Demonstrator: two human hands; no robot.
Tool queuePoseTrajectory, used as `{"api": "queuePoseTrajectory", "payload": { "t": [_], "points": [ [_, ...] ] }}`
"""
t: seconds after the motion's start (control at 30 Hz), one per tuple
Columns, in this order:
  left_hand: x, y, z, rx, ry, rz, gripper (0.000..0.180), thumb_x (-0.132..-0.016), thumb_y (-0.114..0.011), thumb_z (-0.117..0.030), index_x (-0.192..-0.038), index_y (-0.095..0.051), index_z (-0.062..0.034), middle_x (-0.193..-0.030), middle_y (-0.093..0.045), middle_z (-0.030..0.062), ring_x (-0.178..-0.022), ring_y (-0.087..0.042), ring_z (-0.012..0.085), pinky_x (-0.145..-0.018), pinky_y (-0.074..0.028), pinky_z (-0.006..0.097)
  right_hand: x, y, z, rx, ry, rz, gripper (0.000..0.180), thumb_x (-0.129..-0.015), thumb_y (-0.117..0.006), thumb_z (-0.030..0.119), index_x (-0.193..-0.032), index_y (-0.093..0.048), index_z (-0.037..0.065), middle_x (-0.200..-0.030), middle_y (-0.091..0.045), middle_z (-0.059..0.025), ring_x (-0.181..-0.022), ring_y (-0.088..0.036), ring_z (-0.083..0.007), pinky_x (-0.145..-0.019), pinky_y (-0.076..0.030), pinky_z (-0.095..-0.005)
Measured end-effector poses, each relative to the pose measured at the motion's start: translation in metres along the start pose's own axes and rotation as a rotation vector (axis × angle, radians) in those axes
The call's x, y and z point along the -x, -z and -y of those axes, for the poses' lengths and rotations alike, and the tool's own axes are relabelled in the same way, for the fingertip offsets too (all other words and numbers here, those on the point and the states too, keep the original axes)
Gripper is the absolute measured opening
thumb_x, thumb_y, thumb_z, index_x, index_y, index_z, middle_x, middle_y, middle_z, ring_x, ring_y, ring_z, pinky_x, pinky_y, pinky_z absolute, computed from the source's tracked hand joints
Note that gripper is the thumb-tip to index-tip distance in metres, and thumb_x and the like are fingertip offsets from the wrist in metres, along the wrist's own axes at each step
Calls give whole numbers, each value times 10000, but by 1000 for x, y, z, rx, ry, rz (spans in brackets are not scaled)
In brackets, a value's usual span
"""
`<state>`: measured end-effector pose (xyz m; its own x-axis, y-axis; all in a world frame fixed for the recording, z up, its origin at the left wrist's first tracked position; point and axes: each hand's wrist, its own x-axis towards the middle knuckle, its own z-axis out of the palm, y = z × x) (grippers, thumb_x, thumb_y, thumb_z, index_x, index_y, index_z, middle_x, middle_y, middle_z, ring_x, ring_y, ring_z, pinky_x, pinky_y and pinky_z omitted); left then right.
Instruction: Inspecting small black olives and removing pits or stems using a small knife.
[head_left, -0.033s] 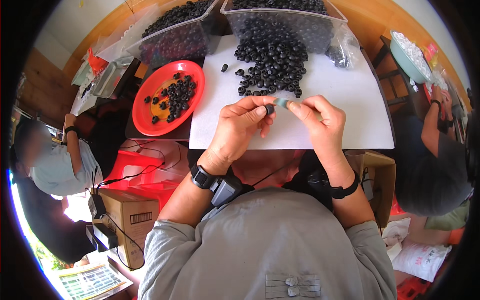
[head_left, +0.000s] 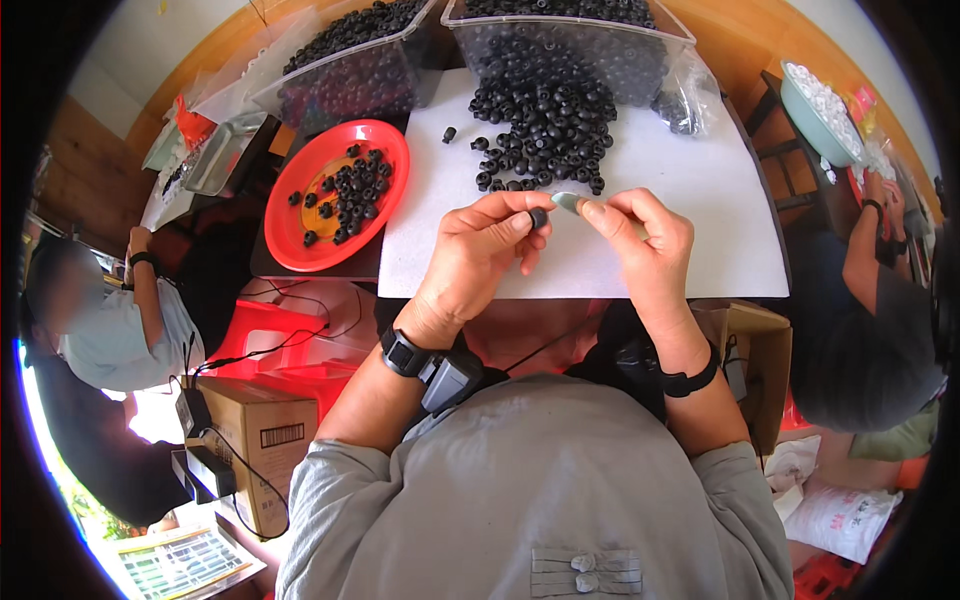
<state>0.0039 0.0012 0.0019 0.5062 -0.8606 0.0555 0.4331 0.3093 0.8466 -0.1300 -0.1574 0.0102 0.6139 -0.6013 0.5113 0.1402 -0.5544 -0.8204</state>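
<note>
Over the near part of the white tabletop sheet (head_left: 715,230), my left hand (head_left: 478,245) pinches a small black round plastic part (head_left: 538,217) between thumb and forefinger. My right hand (head_left: 648,235) is closed on a small, flat, grey-green piece (head_left: 566,201) whose exact kind I cannot make out. Its end points toward the left forefinger, just above the black part. Beyond both hands lies a heap of like black parts (head_left: 545,125). A red plate (head_left: 290,240) to the left holds several more of them.
Two clear plastic bins of black parts, one at the back left (head_left: 345,95) and one at the back middle (head_left: 570,50), border the sheet. Beside them sits a clear plastic bag (head_left: 690,95). A teal basin (head_left: 815,115) of white pieces stands far right. Other people sit on both sides.
The grey-green piece has tilted and shifted slightly right, away from the left fingertip, as my right hand moved a little right. The left hand keeps its place with the black part.
</note>
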Motion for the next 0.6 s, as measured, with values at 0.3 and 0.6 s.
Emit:
{"api": "queuePoseTrajectory", "payload": {
  "t": [0.3,0.6],
  "points": [
    [0,5,0,102,30,46,224,-1032,-571,-23,-1225,-661,47,-1052,-696,131,-916,-658,198,-714,-517,313,2,-7,-11,32,34,-5,325,-853,-858,236,-768,-632,18,-623,-599,-35,-539,-527,-108,-507,-424,-280],
    [1,-1,0,8,19,-12,329,-1021,-583,-21,-1329,-631,86,-1016,-677,129,-900,-640,208,-698,-514,316,4,-8,-10,77,40,-8,330,-856,-851,243,-754,-629,19,-612,-581,-57,-531,-522,-130,-496,-415,-301]
  ]
}}
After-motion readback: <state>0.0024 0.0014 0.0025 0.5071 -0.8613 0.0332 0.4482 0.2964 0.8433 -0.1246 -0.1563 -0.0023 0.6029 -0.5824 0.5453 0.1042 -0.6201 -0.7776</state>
